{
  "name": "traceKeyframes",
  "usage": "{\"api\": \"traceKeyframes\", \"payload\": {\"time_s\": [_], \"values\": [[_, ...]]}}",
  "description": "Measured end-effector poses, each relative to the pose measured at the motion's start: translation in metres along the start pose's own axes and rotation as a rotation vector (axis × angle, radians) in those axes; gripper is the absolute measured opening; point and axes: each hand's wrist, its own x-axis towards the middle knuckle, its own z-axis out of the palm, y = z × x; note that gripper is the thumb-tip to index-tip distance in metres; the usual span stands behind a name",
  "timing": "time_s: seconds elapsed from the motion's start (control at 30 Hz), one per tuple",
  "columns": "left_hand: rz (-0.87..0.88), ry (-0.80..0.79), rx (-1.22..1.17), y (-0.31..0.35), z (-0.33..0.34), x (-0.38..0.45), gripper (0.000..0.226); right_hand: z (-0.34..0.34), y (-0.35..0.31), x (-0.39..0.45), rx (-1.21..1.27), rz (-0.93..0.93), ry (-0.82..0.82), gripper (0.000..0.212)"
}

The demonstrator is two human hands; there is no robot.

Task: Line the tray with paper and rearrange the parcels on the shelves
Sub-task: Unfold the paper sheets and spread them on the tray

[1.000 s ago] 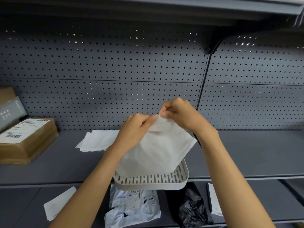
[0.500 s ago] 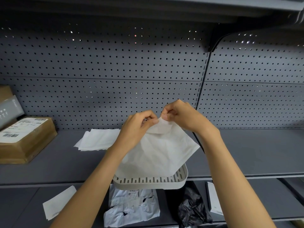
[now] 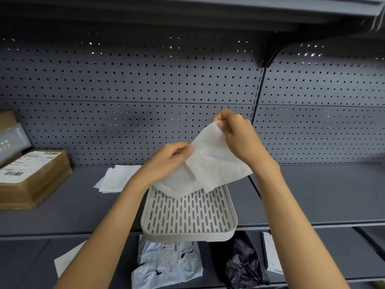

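Looking down from the head view, we held a white paper sheet (image 3: 208, 163) in the air above the far end of the slotted white tray (image 3: 188, 215). Our left hand (image 3: 168, 161) pinched the sheet's left edge, its fingers (image 3: 187, 149) curled together on the paper. Our right hand (image 3: 239, 138) gripped the upper corner, thumb and fingers clamped on it, higher than the left. The sheet hung slack between them, its lower edge drooping over the tray's back rim; whether it touched the tray we could not tell. Most of the slotted floor lay bare.

The tray sat on the middle shelf (image 3: 323, 195), its front edge jutting past the shelf lip. To its right the shelf surface ran open to the frame's edge. To its left, near the perforated back panel (image 3: 145, 80), lay a small stack of paper sheets (image 3: 118, 178), well apart from the tray. Farther left stood a brown cardboard parcel (image 3: 31, 180) bearing a shipping label, with a grey box (image 3: 12, 140) leaning behind it.

On the lower shelf, under the tray's overhang, lay a crumpled white mailer bag (image 3: 166, 263), a black plastic bag (image 3: 243, 265) just beside it to the right, a flat white packet (image 3: 270, 255) standing on edge, and a loose white sheet (image 3: 66, 259) to the left.
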Motion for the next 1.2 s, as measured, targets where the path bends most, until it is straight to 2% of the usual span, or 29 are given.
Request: {"api": "traceKeyframes", "payload": {"time_s": [0.1,0.17,0.27,0.37,0.43,0.5,0.6,0.7,0.8,0.87,0.93,1.03,1.1,1.2], "values": [[0.038,0.054,-0.081,0.003,0.003,0.001,0.042,-0.001,-0.001,0.000,-0.010,-0.034,-0.036,0.021],[0.086,0.094,-0.011,0.005,0.006,0.002,0.029,-0.001,-0.002,0.000,-0.012,-0.051,-0.053,0.022],[0.042,0.125,0.169,0.007,0.007,0.006,0.009,-0.004,-0.005,-0.001,0.026,-0.076,0.008,0.023],[-0.086,0.115,0.305,-0.001,0.006,0.006,0.006,-0.011,-0.014,-0.004,0.156,-0.121,0.205,0.021],[-0.138,0.096,0.274,-0.007,0.002,0.004,0.021,-0.019,-0.016,-0.005,0.229,-0.130,0.394,0.020],[-0.150,0.097,0.171,-0.006,-0.008,-0.002,0.032,-0.027,-0.013,-0.004,0.278,-0.114,0.549,0.019],[-0.025,0.196,-0.058,0.004,-0.031,-0.011,0.022,-0.039,0.001,-0.002,0.325,-0.063,0.627,0.020],[0.031,0.363,-0.317,0.020,-0.051,-0.012,0.033,-0.045,0.010,0.003,0.315,0.006,0.602,0.022],[0.023,0.275,-0.427,0.024,-0.061,-0.010,0.032,-0.044,0.012,0.009,0.296,0.023,0.589,0.024],[-0.053,0.204,-0.326,0.015,-0.058,-0.008,0.025,-0.040,0.017,0.014,0.236,0.076,0.486,0.029],[-0.141,0.189,-0.210,0.004,-0.050,-0.003,0.021,-0.028,0.026,0.017,0.111,0.171,0.291,0.035],[-0.142,0.171,-0.148,-0.004,-0.036,-0.004,0.020,-0.009,0.039,0.018,0.036,0.257,0.059,0.031],[-0.071,0.172,-0.159,-0.003,-0.033,-0.007,0.028,-0.004,0.042,0.018,0.051,0.276,0.020,0.027],[-0.004,0.221,-0.116,0.007,-0.038,-0.011,0.026,-0.013,0.034,0.015,0.068,0.264,0.006,0.028]]}}
